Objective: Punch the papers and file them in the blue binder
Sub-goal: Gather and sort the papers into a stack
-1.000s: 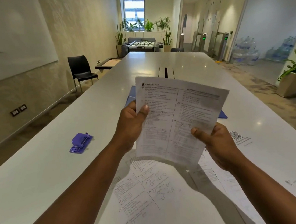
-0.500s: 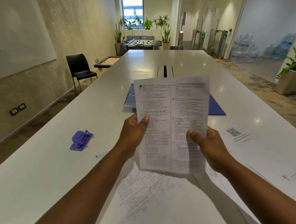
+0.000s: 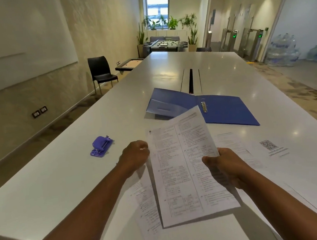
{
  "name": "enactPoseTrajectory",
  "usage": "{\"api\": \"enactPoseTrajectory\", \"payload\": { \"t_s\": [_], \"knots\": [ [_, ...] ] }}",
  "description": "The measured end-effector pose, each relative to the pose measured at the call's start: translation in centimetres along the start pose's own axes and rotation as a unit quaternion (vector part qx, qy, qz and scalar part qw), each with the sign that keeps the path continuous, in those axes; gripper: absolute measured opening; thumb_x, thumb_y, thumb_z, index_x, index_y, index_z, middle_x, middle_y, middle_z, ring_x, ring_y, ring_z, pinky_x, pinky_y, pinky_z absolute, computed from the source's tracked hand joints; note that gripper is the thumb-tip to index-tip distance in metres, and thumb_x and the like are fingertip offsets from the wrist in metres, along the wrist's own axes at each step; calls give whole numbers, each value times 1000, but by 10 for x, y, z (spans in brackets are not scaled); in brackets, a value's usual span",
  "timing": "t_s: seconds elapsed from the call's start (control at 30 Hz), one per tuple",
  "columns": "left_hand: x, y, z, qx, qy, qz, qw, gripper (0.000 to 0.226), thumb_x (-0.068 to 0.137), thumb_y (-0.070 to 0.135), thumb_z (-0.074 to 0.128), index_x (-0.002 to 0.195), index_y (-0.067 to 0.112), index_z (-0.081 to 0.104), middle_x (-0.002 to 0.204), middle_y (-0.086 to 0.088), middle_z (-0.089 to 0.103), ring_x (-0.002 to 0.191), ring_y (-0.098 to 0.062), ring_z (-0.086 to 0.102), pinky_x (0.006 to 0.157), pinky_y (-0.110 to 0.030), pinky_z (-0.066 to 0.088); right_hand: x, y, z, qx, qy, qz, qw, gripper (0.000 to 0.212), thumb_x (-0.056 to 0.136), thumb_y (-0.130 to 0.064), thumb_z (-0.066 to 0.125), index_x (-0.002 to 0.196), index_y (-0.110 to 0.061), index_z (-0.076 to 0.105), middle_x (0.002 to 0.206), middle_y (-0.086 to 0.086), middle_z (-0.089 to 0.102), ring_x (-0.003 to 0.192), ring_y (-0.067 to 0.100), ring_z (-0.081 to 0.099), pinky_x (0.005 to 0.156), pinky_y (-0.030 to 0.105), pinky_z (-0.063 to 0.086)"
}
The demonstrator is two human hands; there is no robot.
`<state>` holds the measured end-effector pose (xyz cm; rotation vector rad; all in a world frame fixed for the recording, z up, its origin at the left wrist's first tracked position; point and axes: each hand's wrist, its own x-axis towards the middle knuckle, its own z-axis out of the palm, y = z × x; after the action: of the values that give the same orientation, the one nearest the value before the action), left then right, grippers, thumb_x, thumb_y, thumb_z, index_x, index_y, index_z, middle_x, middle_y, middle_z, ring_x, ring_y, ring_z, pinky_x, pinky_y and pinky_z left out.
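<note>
I hold a printed sheaf of papers [image 3: 183,176] low over the white table [image 3: 63,188], tilted with its top leaning away from me. My left hand [image 3: 136,155] pinches its left edge near the top, and my right hand [image 3: 225,167] grips its right edge with the thumb on the printed face. The blue binder [image 3: 227,110] lies open beyond the papers, its metal rings showing at the spine. A purple hole punch [image 3: 100,146] sits on the table to the left of my left hand, apart from it.
Loose printed sheets [image 3: 145,203] lie on the table under the held papers, and another sheet with a QR code [image 3: 270,145] lies to the right. A cable slot [image 3: 190,81] runs down the table's middle behind the binder. A black chair [image 3: 100,71] stands at the left wall.
The papers have come down from upright in front of me to low over the table, and the open binder behind them is now uncovered. Both hands moved down with them.
</note>
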<state>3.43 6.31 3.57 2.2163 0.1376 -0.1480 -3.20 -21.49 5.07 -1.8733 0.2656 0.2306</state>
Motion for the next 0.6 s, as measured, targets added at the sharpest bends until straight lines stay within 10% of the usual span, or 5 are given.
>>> {"api": "enactPoseTrajectory", "payload": {
  "t_s": [0.13, 0.6],
  "knots": [
    [9, -29, -18, 285, -34, -53, 956, 57, 89, 28, 64, 143, 31, 49, 147, -4, 47, 137, -33, 41, 109, -50, 40, 9, 7, 10, 18, -47, 41, 998, 13, 100, -10, 61, 105, -1, 68, 71, 15, 57, 50, 19, 47, 48, 31, 45],
    [25, -58, -39, 238, -45, -92, 966, 64, 76, 30, 87, 127, 13, 52, 124, -7, 63, 110, -25, 62, 95, -38, 56, 33, 27, 31, 20, -96, 69, 993, 26, 98, -7, 59, 118, 10, 61, 81, 19, 51, 48, 19, 37, 48, 30, 36]
  ]
}}
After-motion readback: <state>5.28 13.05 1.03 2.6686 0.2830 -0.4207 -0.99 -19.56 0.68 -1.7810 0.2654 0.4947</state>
